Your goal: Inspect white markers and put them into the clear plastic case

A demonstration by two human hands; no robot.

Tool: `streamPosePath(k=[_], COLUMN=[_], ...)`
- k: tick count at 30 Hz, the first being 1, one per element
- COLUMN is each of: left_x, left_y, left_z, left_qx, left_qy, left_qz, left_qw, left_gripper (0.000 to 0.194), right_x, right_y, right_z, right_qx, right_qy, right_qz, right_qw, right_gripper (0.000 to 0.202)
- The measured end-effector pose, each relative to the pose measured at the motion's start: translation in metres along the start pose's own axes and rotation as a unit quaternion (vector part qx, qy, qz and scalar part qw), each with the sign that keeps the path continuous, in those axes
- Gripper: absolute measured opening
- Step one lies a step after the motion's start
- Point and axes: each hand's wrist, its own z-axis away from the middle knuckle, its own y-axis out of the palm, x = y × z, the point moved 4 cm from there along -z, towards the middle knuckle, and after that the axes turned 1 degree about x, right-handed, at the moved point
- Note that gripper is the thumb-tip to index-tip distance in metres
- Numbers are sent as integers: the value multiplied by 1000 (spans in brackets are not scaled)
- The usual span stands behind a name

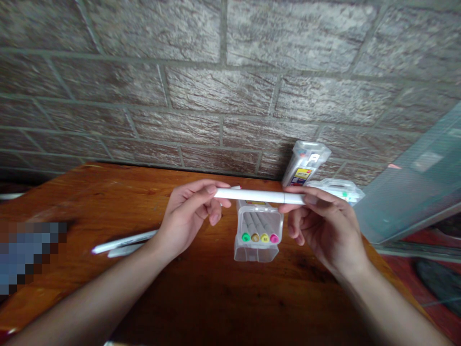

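A white marker (257, 195) is held level in the air, one end in each hand. My left hand (192, 211) pinches its left end between thumb and fingers. At the other end, my right hand (326, 223) grips the part past the thin seam line. Below and behind the marker, an open clear plastic case (256, 253) lies on the wooden table (201, 288). Inside it are several markers (260, 225) with green, brown, yellow and pink ends facing me. Another pen-like thing with a red tip shows partly behind my left fingers.
Two pale markers (124, 241) lie on the table beside my left forearm. A clear case with a yellow label (304, 163) stands against the brick wall (223, 91). Next to it is another clear case (340, 188), partly behind my right hand. A glass panel (414, 168) rises at right.
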Motion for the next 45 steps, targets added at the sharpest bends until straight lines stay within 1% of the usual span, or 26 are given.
streamPosePath(k=[7, 14, 24, 34, 41, 45], left_x=[-2, -1, -3, -3, -2, -1], left_y=[0, -1, 0, 0, -2, -2], left_z=[0, 0, 1, 1, 1, 1], left_qx=[3, -7, 1, 2, 23, 25], left_qy=[-7, -15, -14, -14, -3, 0], left_qz=[14, 21, 24, 33, 39, 37], left_qw=[1000, 1000, 1000, 999, 999, 999], left_gripper=[22, 22, 24, 23, 23, 22], right_x=[2, 1, 0, 0, -1, -1], right_y=[1, -1, -3, -3, -3, -2], right_z=[0, 0, 0, 0, 0, 0], right_qx=[-18, -26, -37, -26, -22, -23], right_qy=[5, 5, 14, 15, 20, 21], right_qz=[7, 31, 15, 34, 0, 2], right_qw=[1000, 999, 999, 999, 1000, 1000], right_gripper=[22, 25, 27, 29, 27, 24])
